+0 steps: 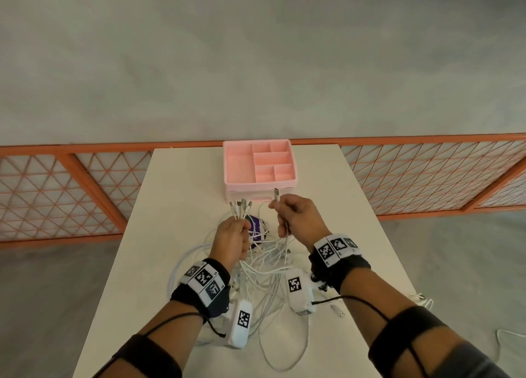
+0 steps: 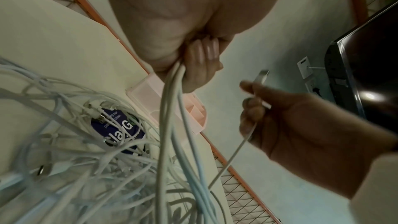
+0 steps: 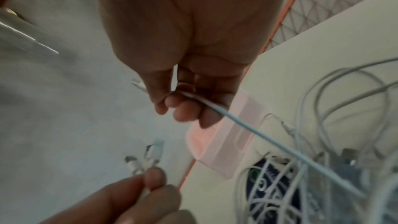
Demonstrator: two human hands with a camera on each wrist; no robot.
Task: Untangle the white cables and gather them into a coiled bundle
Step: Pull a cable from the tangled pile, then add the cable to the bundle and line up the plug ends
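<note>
We see our left hand [image 1: 231,236] at the centre of the head view, its fingers [image 2: 202,60] curled round a bunch of cable ends [image 1: 240,208] that fan upward toward the pink tray [image 1: 236,164]. The cables [image 1: 267,275] run down from that fist, long axis near vertical in the frame, into a loose tangle on the bench [image 1: 176,192] at lower centre. Our right hand [image 1: 299,217], just right of the left, pinches a single cable between thumb and fingers [image 3: 185,111], its plug [image 1: 276,194] pointing straight up. A purple packet [image 1: 257,228] lies under the tangle between the hands
</note>
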